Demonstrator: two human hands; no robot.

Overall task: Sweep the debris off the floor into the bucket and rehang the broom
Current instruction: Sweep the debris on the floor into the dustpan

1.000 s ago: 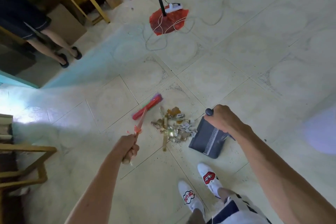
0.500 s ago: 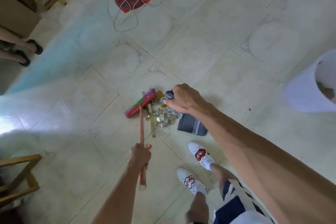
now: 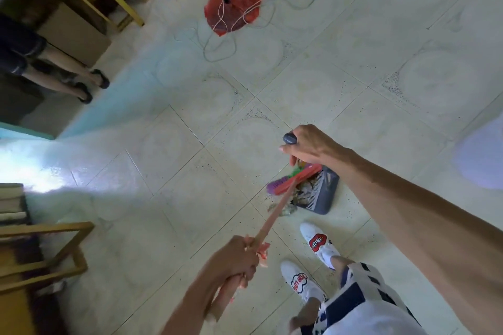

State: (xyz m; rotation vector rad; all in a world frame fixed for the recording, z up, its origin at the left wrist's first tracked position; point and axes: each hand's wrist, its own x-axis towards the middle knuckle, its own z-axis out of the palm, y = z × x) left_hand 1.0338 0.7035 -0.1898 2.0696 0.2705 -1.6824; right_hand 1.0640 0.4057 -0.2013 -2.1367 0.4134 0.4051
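Note:
My left hand (image 3: 235, 262) grips the pink handle of a broom (image 3: 295, 178) whose red head with purple and green bristles rests against the mouth of a dark grey dustpan (image 3: 324, 193). My right hand (image 3: 307, 144) is closed on the dustpan's upright handle, its dark knob showing above my fingers. A pile of brownish debris (image 3: 300, 196) lies between the broom head and the pan, partly inside it, with a few bits on the tile in front. A white bucket (image 3: 480, 158) shows blurred at the right edge.
My white shoes (image 3: 318, 243) stand just below the dustpan. A fan stand on a red sheet (image 3: 234, 12) with a power strip and loose cables lies far ahead. Another person's legs (image 3: 68, 76), cardboard boxes and a yellow table frame are at far left; wooden furniture (image 3: 46, 253) near left.
The broom head has swept from the left side of the pile rightward against the dustpan, pushing the debris into it. My right hand stays on the dustpan handle. The view has shifted.

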